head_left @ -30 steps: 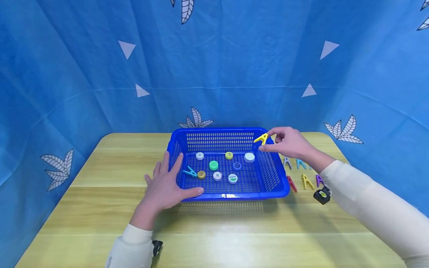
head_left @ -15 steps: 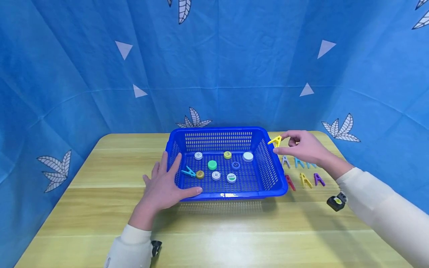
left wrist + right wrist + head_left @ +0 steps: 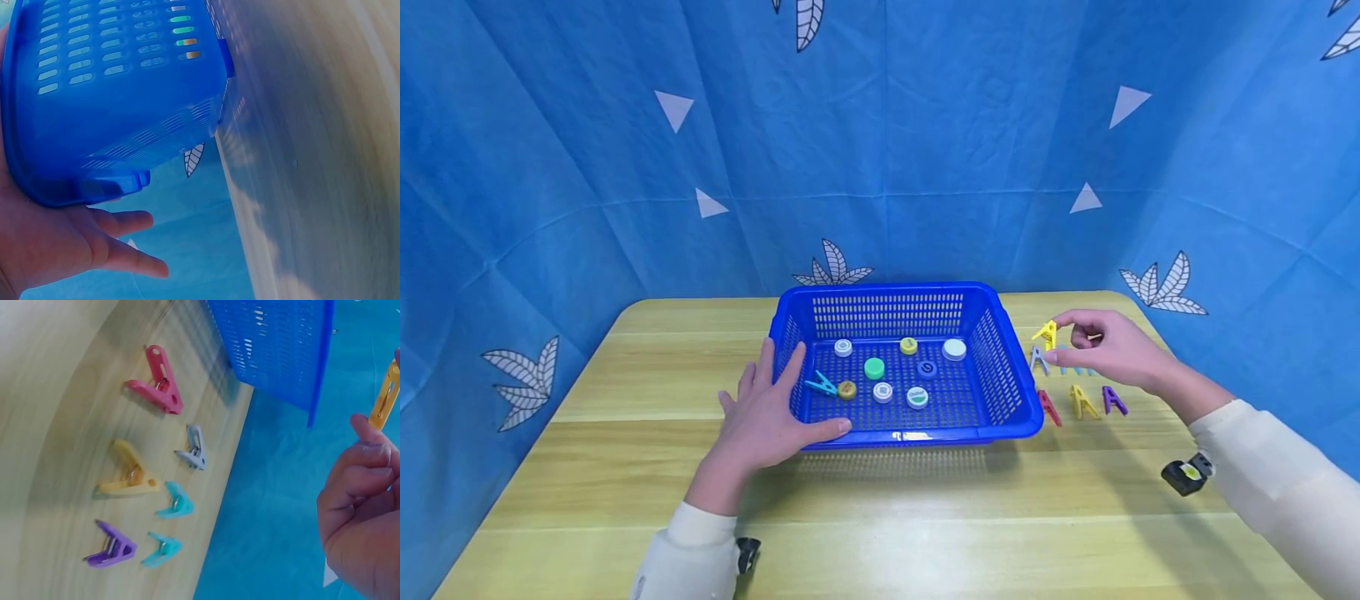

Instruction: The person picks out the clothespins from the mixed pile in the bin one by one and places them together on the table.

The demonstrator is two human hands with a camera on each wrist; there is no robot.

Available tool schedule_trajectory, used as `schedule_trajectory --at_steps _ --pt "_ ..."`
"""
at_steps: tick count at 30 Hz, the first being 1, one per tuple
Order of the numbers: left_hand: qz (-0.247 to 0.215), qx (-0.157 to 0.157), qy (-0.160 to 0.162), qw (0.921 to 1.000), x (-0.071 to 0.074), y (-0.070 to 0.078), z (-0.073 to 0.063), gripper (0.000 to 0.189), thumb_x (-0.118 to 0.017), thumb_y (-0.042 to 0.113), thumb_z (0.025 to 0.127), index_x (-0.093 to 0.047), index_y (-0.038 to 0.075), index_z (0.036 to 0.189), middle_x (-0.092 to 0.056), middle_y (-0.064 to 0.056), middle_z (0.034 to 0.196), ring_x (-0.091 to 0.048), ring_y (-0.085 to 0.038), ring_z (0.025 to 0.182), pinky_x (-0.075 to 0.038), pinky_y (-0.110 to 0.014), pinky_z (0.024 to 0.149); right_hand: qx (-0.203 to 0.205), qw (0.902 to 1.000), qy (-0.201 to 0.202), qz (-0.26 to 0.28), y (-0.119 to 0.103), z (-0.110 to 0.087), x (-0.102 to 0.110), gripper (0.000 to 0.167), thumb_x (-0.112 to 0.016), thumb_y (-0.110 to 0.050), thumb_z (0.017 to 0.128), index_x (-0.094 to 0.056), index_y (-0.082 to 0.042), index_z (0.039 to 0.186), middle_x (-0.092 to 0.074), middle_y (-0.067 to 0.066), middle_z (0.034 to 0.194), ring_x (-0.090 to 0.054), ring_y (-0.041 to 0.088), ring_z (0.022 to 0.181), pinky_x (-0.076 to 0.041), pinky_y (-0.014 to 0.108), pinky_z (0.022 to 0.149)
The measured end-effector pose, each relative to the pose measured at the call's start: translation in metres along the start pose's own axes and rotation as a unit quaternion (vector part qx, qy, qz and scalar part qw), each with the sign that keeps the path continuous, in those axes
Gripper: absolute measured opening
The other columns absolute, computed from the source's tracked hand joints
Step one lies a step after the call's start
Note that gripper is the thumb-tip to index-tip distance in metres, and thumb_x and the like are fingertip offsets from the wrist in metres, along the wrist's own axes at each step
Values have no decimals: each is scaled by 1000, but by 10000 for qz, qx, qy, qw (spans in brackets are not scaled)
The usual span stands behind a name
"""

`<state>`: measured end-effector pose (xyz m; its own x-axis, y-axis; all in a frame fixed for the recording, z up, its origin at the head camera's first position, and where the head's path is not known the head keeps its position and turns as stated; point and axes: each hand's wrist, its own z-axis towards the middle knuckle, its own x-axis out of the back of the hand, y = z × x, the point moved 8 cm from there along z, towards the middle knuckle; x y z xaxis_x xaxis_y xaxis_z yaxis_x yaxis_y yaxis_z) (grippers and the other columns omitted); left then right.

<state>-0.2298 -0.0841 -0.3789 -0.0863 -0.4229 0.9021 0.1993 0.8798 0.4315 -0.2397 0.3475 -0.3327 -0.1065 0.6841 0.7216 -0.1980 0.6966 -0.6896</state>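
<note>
My right hand (image 3: 1108, 348) pinches a yellow clothespin (image 3: 1049, 334) between thumb and fingertips, above the table just right of the basket. In the right wrist view that clothespin (image 3: 384, 400) is cut by the frame edge. The blue plastic basket (image 3: 887, 290) stands mid-table. At its left front corner my left hand (image 3: 767, 423) lies along the rim with fingers spread. Inside the basket are several bottle caps, among them a green cap (image 3: 874, 368) and a white cap (image 3: 954, 349), plus a light blue clothespin (image 3: 822, 383) beside a brown cap (image 3: 847, 390).
Right of the basket lie a red clothespin (image 3: 164, 384), a yellow one, a purple clothespin (image 3: 111, 545), a grey clothespin (image 3: 194, 449) and two teal ones, partly behind the right hand in the head view. A blue curtain (image 3: 887, 150) hangs behind the wooden table (image 3: 887, 517).
My right hand has moved right and down with the yellow clothespin, from over the basket's right side to above the loose clothespins. My left hand has stayed on the rim.
</note>
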Motion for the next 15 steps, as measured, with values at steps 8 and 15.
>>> schedule_trajectory --at_steps 8,15 --pt "-12 32 -45 10000 -1 0 -1 132 -60 93 61 -13 21 162 8 -18 165 -3 -56 144 1 -84 97 -122 9996 -180 167 13 -21 -1 40 -77 -22 90 -64 -2 121 -43 0 71 -41 15 59 -40 31 57" --pt "-9 11 -36 10000 0 0 0 132 -59 92 62 -12 22 162 9 -18 165 -4 -56 144 1 -84 96 -210 9993 -305 82 28 -36 -6 47 -80 -22 87 -62 0 124 -43 -2 70 -42 13 56 -42 31 55"
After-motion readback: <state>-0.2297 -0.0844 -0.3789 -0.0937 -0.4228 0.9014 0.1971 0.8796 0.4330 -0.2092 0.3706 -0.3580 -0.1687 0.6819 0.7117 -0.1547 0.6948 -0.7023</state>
